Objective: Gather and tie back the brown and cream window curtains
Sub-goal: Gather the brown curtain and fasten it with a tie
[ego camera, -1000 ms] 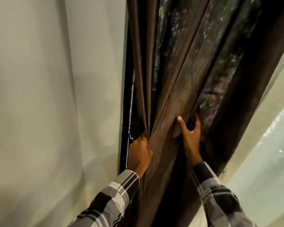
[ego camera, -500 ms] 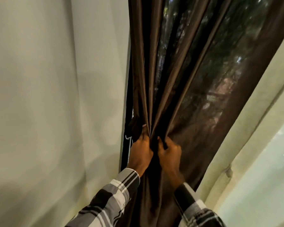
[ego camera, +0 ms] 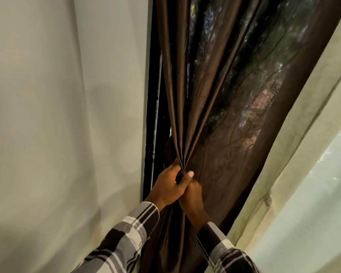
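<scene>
The gathering is well under way but the tying has not begun, as far as the view shows. The brown curtain [ego camera: 215, 119] hangs beside the dark window frame [ego camera: 153, 95], and much of its width is drawn into a tight bunch of pleats that converge just right of the frame's lower part. There the left hand [ego camera: 168, 186] grips the bunch, fingers curled round the folds, and the right hand [ego camera: 191, 196] lies touching it on the side away from the frame, fingers wrapped into the same cloth with the thumb raised against the pleats. To my eye the brown panel farther from the frame is still loose and unpleated, so more cloth remains to be pulled in. The cream curtain [ego camera: 280, 146] hangs beyond the brown one, on the far side from the frame, and no hand touches it; I judge that it has yet to be gathered. No tie-back, cord or hook can be made out. The brown cloth is thin, with a satin sheen on the ridges, a small woven sprig pattern, and enough sheerness that blurred foliage shows through. The cream cloth looks matte, heavier and creased. Both sleeves are plaid, grey, white and black.
</scene>
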{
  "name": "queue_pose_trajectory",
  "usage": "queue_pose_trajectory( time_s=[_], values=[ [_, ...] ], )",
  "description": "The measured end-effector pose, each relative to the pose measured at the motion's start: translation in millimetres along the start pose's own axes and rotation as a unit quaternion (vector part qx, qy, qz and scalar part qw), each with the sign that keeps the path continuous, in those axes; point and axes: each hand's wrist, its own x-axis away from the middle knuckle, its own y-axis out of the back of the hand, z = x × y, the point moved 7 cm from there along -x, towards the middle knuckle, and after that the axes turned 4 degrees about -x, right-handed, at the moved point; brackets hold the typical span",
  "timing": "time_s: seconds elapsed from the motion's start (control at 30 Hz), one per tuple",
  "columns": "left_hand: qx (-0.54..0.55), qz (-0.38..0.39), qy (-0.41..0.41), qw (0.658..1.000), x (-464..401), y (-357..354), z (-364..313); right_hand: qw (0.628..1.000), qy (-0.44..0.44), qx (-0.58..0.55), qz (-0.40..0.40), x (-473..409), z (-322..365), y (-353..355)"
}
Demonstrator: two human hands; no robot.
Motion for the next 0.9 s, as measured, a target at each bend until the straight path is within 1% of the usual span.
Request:
queue_pose_trajectory(
  time_s=[0.07, 0.1, 0.13, 0.2, 0.23, 0.27, 0.3, 0.33, 0.37, 0.4, 0.43, 0.47, 0.5, 0.57, 0.67, 0.73, 0.77, 0.83, 0.9],
  values=[
    [-0.018, -0.039, 0.033, 0.999, -2.3, 2.3, -5.7, 0.998, -0.014, 0.02, 0.061, 9.1, -2.6, -11.3],
    [-0.038, -0.061, 0.048, 0.996, -3.5, 3.9, -7.6, 0.995, -0.016, 0.013, 0.094, 15.0, -2.3, -15.8],
    [-0.054, -0.088, 0.055, 0.993, -4.6, 6.3, -8.9, 0.994, -0.001, 0.006, 0.109, 20.7, 0.2, -16.9],
    [-0.077, -0.118, 0.069, 0.988, -6.2, 9.9, -6.4, 0.993, 0.04, 0.024, 0.11, 30.0, 1.6, -8.5],
    [-0.082, -0.119, 0.077, 0.987, -6.0, 10.4, -5.0, 0.993, 0.056, 0.048, 0.092, 32.5, 0.1, 1.9],
    [-0.083, -0.113, 0.08, 0.987, -6.2, 10.2, -3.4, 0.994, 0.063, 0.071, 0.05, 33.0, -2.1, 17.8],
    [-0.08, -0.108, 0.08, 0.988, -5.6, 7.5, -8.4, 0.995, 0.056, 0.082, -0.014, 32.4, -6.6, 46.3],
    [-0.075, -0.108, 0.079, 0.988, -5.3, 4.5, -15.6, 0.992, 0.031, 0.081, -0.096, 31.7, -11.6, 80.0],
    [-0.072, -0.109, 0.077, 0.989, -4.9, 4.4, -19.3, 0.981, -0.007, 0.065, -0.184, 30.8, -15.8, 109.4],
    [-0.07, -0.114, 0.076, 0.988, -5.7, 4.7, -21.8, 0.964, -0.054, 0.035, -0.256, 29.3, -19.0, 134.7],
    [-0.066, -0.118, 0.076, 0.988, -7.2, 4.4, -23.0, 0.946, -0.104, -0.005, -0.306, 25.4, -23.1, 153.9],
    [-0.064, -0.121, 0.077, 0.988, -7.9, 4.7, -23.6, 0.931, -0.151, -0.045, -0.329, 20.7, -27.5, 165.0],
    [-0.064, -0.121, 0.081, 0.987, -6.9, 3.4, -24.9, 0.922, -0.189, -0.087, -0.326, 15.8, -32.7, 170.5],
    [-0.062, -0.121, 0.084, 0.987, -3.3, 0.7, -27.2, 0.922, -0.216, -0.155, -0.281, 0.8, -41.4, 164.5],
    [-0.056, -0.144, 0.076, 0.985, -0.3, -0.4, -30.7, 0.931, -0.213, -0.233, -0.185, -21.2, -50.2, 133.6],
    [-0.051, -0.152, 0.065, 0.985, -0.8, -2.8, -36.7, 0.932, -0.188, -0.287, -0.121, -34.7, -47.3, 114.1],
    [-0.044, -0.152, 0.063, 0.985, -1.2, -3.6, -37.9, 0.936, -0.169, -0.292, -0.097, -40.0, -40.6, 107.7],
    [-0.034, -0.154, 0.063, 0.985, -1.4, -3.2, -37.6, 0.953, -0.139, -0.259, -0.071, -46.3, -35.8, 97.8],
    [-0.041, -0.148, 0.07, 0.986, -2.7, -3.7, -31.8, 0.959, -0.111, -0.245, -0.087, -45.5, -38.0, 94.6]
  ],
)
